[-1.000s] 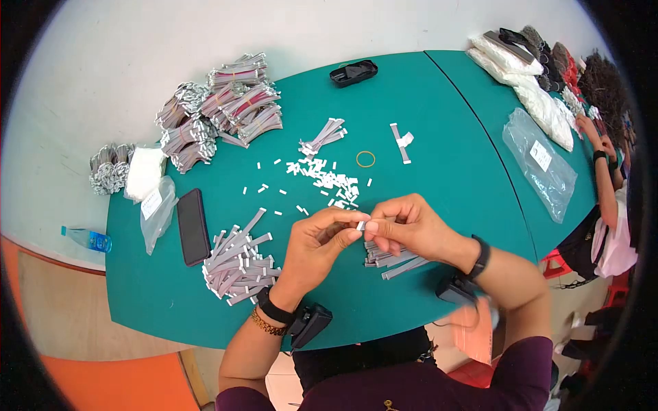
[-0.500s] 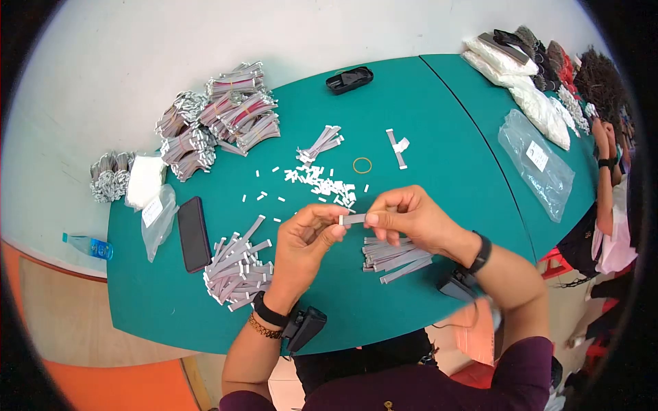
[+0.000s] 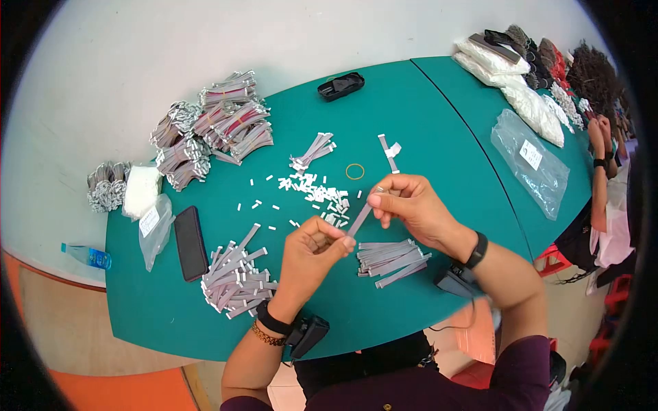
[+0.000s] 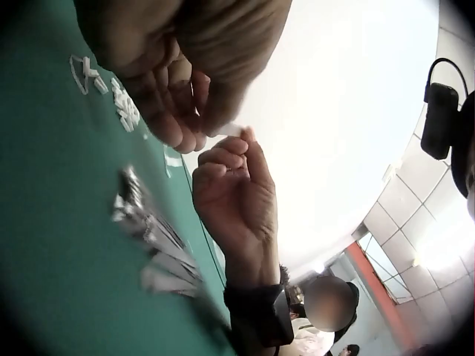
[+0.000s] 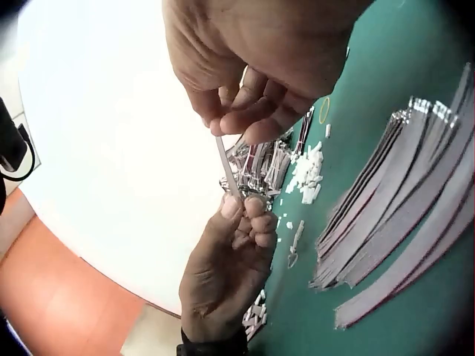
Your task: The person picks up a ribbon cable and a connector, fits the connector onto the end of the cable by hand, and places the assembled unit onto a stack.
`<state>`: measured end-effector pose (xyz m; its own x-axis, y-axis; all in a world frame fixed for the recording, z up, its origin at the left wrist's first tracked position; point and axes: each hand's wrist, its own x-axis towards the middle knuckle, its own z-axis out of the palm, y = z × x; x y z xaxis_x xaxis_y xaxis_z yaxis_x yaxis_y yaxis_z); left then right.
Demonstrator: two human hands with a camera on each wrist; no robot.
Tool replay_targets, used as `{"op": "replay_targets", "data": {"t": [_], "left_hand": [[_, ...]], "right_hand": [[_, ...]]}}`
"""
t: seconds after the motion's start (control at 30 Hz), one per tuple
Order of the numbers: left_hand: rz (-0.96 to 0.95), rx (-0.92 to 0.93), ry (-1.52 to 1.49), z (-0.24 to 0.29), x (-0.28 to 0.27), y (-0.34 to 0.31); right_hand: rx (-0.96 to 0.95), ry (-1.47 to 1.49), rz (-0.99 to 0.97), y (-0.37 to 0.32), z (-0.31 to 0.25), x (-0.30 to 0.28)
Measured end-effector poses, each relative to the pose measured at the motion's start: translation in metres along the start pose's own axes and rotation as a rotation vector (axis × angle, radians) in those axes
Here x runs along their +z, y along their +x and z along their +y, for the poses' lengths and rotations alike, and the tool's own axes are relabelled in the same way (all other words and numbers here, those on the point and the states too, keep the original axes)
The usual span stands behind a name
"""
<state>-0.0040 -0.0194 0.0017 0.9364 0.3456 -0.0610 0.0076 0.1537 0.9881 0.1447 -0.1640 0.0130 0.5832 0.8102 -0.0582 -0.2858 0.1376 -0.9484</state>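
Between the two hands a short grey flat cable [image 3: 360,218] is stretched at a slant above the table. The left hand [image 3: 310,259] pinches its lower end between thumb and forefinger; the right hand [image 3: 419,214] pinches the upper end. In the right wrist view the strip [image 5: 227,165] runs between both sets of fingertips. Small white pieces [image 3: 327,194] lie scattered beyond the hands. A neat stack of grey cables [image 3: 392,259] lies below the right hand, and a loose heap of them [image 3: 233,277] is left of the left hand.
Bundled cables [image 3: 229,113] are piled at the back left, near a phone [image 3: 190,243] and a white packet [image 3: 143,192]. Farther back are a black case [image 3: 340,86] and a rubber band [image 3: 355,171]. A plastic bag [image 3: 531,164] lies right; another person's arms [image 3: 599,164] show beyond.
The cable, mostly hidden at first, now shows lengthwise between the hands and has turned from nearly level to steeply slanted. The left hand has moved lower, and the head view has shifted slightly.
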Motion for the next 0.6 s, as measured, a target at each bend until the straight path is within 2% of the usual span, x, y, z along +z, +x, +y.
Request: {"op": "replay_targets", "data": {"t": [0.27, 0.37, 0.47, 0.6], "left_hand": [[-0.088, -0.009, -0.039, -0.013, 0.012, -0.005], [-0.141, 0.0, 0.1, -0.008, 0.015, -0.008], [-0.041, 0.119, 0.198, -0.008, 0.01, -0.004], [0.071, 0.136, 0.022, -0.001, 0.006, -0.001]], "right_hand": [[-0.033, -0.042, 0.007, -0.007, 0.003, 0.012], [-0.015, 0.011, -0.057, -0.009, 0.003, 0.013], [-0.002, 0.001, -0.102, -0.012, 0.001, 0.014], [0.067, -0.091, -0.164, -0.015, 0.006, 0.019]]}}
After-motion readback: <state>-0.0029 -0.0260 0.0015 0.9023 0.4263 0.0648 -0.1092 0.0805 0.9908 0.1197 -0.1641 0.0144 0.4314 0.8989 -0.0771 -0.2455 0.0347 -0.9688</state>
